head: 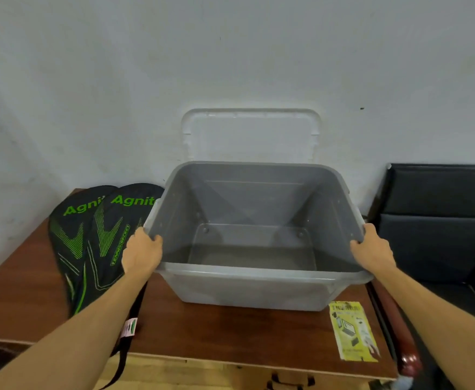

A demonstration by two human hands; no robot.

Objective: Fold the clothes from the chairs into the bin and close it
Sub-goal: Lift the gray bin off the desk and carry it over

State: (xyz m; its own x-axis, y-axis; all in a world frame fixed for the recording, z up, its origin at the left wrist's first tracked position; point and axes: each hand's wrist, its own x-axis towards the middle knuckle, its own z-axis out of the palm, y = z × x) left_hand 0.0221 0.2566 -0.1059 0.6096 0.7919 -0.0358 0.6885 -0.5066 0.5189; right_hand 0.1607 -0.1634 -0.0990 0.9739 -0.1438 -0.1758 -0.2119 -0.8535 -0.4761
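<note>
A grey translucent plastic bin (247, 291) stands on a brown wooden table (216, 333), tilted a little toward me, with nothing inside it. My left hand (142, 253) grips the bin's left rim. My right hand (372, 249) grips its right rim. The clear lid (251, 135) leans upright against the white wall behind the bin. No clothes are in view.
Two black and green racket covers (95, 237) lie on the table's left part, touching the bin's left side. A yellow leaflet (353, 332) is at the table's front right corner. A black padded chair (439, 220) stands to the right of the table.
</note>
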